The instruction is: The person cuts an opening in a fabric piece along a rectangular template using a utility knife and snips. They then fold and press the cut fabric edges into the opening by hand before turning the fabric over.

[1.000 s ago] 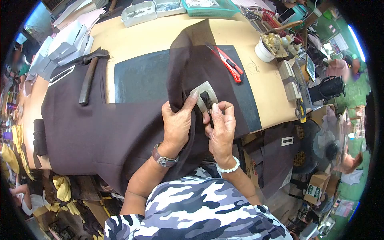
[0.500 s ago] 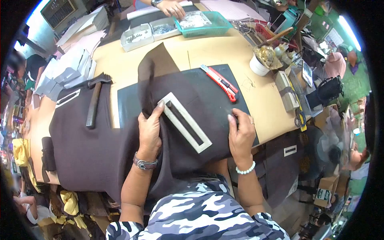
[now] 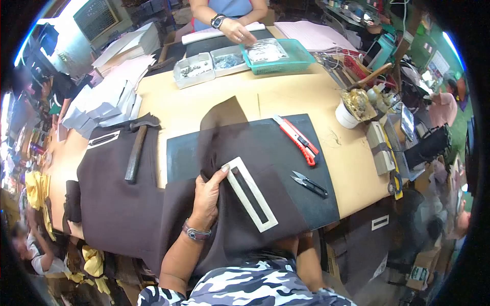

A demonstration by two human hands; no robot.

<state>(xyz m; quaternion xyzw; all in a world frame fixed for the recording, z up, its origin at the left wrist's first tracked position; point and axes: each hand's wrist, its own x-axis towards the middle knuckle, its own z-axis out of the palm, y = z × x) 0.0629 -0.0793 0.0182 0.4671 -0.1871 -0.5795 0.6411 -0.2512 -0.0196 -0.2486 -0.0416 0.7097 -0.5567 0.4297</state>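
Note:
Dark brown fabric [image 3: 122,209] spreads over the table's left and middle, partly on a dark mat [image 3: 184,153]. My left hand [image 3: 206,199] pinches the fabric beside the upper end of a pale rectangular frame [image 3: 250,194] with a long dark slot. My right hand is hidden below the table edge and fabric; only the forearm shows. Small black thread snips [image 3: 310,184] lie on the mat, right of the frame. A red utility knife [image 3: 300,143] rests above them.
A hammer [image 3: 136,153] lies on the fabric at left. Trays of small parts [image 3: 194,70] and a teal basket [image 3: 280,61] stand at the back, where a co-worker's hand [image 3: 239,31] reaches in. A white pot [image 3: 347,115] stands at right.
The snips now lie on the mat. My right hand has dropped out of sight, while my left still grips the fabric. The view has tilted up, showing more of the co-worker.

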